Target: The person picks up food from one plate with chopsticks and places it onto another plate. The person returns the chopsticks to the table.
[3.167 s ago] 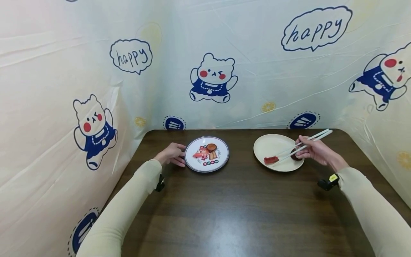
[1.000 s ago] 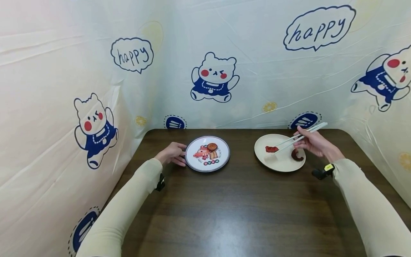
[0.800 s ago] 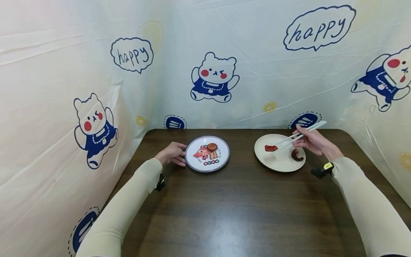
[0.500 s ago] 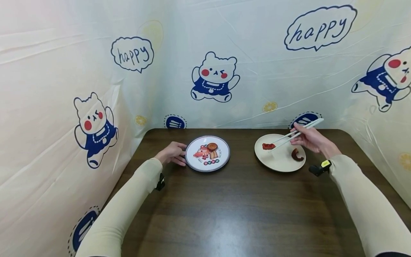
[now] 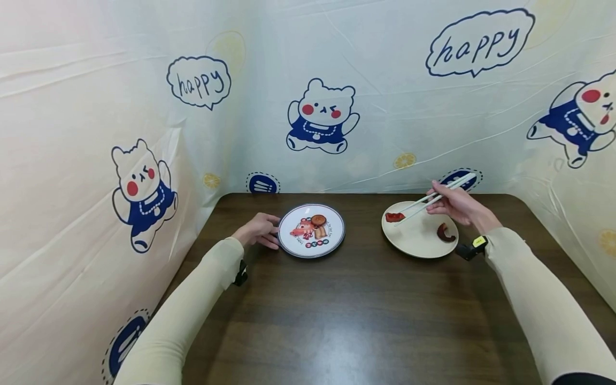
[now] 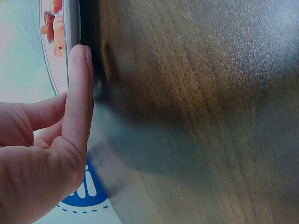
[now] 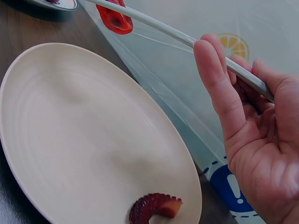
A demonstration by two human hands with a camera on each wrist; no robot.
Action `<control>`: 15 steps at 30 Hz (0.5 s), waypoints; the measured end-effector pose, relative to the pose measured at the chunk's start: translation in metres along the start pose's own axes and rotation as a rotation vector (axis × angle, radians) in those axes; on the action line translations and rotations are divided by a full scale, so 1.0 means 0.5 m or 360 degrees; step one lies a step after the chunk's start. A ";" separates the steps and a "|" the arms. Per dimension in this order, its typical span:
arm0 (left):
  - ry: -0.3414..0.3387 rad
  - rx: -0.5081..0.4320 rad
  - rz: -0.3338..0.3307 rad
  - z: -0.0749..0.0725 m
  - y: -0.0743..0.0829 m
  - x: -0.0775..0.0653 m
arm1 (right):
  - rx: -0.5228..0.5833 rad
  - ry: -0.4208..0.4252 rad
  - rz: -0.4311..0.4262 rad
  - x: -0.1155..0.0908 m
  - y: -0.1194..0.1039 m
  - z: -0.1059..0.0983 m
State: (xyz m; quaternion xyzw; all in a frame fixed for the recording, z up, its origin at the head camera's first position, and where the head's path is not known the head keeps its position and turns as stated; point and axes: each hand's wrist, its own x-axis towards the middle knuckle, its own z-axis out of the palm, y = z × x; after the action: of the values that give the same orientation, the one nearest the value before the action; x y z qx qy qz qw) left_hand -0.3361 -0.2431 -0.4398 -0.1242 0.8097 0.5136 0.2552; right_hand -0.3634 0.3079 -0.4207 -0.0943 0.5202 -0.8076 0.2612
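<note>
My right hand (image 5: 457,205) grips white chopsticks (image 7: 159,25). Their tips pinch a glossy red piece of food (image 5: 394,217), which in the right wrist view hangs raised off the cream plate (image 7: 79,121). On that plate's right side lies a dark red, curled octopus tentacle piece (image 7: 153,207) with sucker bumps. My left hand (image 5: 260,231) touches the left rim of a white plate with a blue edge (image 5: 290,243); in the left wrist view one straight finger (image 6: 78,93) lies along that rim. Food-like shapes show in its middle; whether printed or real I cannot tell.
The two plates stand apart near the far edge of the dark wooden table (image 5: 356,299). A pale curtain (image 5: 375,107) with cartoon bears and "happy" bubbles hangs close behind the table and along both sides.
My right hand, with the chopsticks, has shifted left and slightly away from me. The red piece has moved from the cream plate's middle towards its left rim. My left hand stays put.
</note>
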 end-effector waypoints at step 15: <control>-0.0001 -0.0009 -0.0004 0.000 -0.001 -0.001 | -0.0098 0.0068 0.0010 0.033 0.008 0.033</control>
State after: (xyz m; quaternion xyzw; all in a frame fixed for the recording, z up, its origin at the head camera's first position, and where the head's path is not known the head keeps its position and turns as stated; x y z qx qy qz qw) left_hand -0.3355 -0.2433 -0.4397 -0.1257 0.8080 0.5157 0.2556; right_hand -0.3691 0.2848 -0.4189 -0.0835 0.5504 -0.7923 0.2495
